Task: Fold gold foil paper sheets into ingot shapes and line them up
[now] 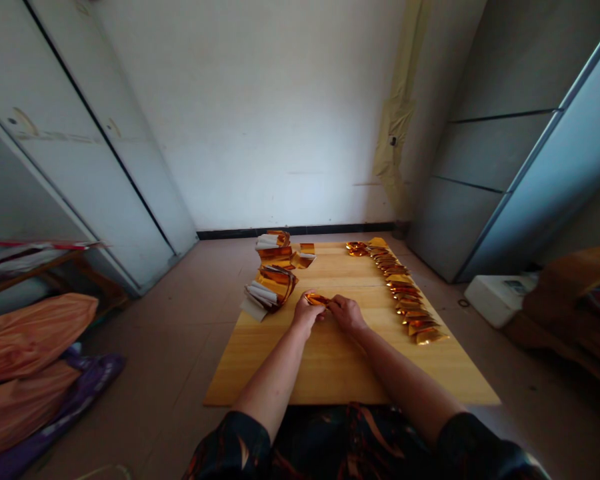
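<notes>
Between my hands, just above the middle of the wooden board, is a piece of gold foil paper, partly folded. My left hand is closed around its left end. The fingers of my right hand pinch its right end. On the left of the board lie loose stacks of gold foil paper sheets with pale backs, some curled. Along the right edge runs a long row of folded gold foil pieces, overlapping each other. My fingers hide part of the held piece.
White cabinets stand at the left and a grey refrigerator at the right, with a white wall behind. Orange and purple bags lie on the left. A white box sits on the floor to the right.
</notes>
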`<state>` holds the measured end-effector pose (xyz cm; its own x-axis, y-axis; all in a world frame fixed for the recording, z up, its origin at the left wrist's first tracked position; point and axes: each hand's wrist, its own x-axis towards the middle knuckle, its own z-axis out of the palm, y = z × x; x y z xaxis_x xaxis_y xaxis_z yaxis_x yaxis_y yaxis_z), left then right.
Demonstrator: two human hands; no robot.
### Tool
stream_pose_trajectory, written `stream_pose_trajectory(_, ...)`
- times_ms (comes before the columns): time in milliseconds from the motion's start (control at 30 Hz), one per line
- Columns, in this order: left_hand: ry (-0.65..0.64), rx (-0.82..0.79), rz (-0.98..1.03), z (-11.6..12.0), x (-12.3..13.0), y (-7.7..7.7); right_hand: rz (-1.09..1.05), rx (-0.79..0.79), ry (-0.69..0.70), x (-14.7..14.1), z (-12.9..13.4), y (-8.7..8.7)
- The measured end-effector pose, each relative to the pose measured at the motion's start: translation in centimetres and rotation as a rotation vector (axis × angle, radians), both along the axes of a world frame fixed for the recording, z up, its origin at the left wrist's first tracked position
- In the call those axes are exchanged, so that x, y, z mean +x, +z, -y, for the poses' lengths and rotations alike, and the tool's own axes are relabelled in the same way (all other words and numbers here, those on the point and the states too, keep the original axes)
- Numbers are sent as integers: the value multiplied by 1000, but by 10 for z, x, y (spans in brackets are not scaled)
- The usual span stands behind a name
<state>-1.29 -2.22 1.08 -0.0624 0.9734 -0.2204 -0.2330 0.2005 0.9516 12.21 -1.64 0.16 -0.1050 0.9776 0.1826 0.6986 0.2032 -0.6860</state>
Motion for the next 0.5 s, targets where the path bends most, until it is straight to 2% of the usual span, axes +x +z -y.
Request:
stream_pose_trajectory(133,-8,33,-7,1,2,-4,-57,-28,-14,-3,2,0)
stream_pose_trajectory(333,-50,81,5,0,-5,-3,-1,-83,-49,-9,3,8)
stream_pose_trajectory(500,-27,35,-78,1,-6,-1,74,-68,-40,-8,2,7)
